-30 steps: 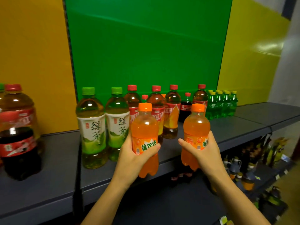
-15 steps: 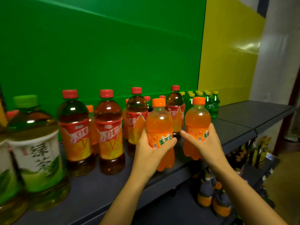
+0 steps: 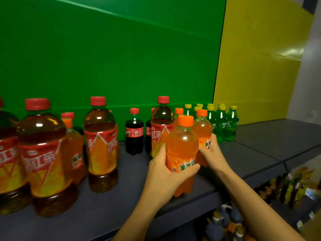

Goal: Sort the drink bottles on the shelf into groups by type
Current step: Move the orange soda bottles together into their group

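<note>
Green panel (image 3: pixel 111 49); glossy yellow panel (image 3: pixel 260 58); grey wall (image 3: pixel 311 75) at right.

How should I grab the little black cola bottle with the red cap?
Grip the cola bottle round its labelled middle, coming straight from the front. It stands upright, the shelf before it is bare, and taller tea bottles stand either side, so a sideways reach would probably bump them.

Shop: stocked drink shelf (image 3: pixel 260 150), goods (image 3: pixel 284 186) below.
</note>
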A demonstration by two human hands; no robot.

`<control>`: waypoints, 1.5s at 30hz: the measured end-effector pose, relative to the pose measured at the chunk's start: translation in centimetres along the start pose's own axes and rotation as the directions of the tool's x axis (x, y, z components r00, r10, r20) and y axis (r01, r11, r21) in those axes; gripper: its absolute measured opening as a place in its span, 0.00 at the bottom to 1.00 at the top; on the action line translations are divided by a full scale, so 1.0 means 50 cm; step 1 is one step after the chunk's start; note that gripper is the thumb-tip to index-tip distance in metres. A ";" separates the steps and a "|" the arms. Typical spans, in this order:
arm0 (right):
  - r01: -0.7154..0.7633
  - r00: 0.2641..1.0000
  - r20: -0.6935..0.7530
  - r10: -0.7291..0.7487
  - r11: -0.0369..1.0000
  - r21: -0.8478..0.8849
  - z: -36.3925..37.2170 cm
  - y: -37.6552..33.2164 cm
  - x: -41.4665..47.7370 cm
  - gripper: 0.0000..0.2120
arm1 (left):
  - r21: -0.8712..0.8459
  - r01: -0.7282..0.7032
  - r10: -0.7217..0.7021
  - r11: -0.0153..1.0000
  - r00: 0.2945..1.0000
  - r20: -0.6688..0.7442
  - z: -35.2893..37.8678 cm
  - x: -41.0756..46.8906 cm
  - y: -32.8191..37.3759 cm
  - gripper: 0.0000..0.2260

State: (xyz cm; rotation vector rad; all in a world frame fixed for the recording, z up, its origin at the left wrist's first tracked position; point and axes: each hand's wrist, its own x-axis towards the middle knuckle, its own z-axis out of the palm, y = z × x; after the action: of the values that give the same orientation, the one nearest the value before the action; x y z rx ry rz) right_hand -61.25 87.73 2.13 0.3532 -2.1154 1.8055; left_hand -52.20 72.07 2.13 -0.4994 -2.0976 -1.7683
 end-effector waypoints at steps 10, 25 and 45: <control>0.023 0.947 0.321 -0.025 1.000 0.008 -0.056 0.073 0.127 0.25 | 0.180 0.067 -0.040 0.981 0.988 -0.151 0.120 0.079 -0.038 0.28; 0.006 0.966 0.251 -0.058 0.979 0.203 -0.115 0.075 0.155 0.22 | 0.431 0.112 -0.027 0.895 0.980 -0.198 0.214 0.154 -0.080 0.33; 0.648 0.753 0.043 -0.656 0.752 0.121 0.002 -0.079 0.059 0.18 | 0.720 0.058 0.530 0.692 0.637 -0.560 0.004 0.002 -0.024 0.10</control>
State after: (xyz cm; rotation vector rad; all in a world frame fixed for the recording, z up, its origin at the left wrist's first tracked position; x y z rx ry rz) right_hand -62.35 87.06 6.88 1.0668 -1.6327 1.4726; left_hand -52.89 72.06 1.12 0.1471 -1.7312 -0.6764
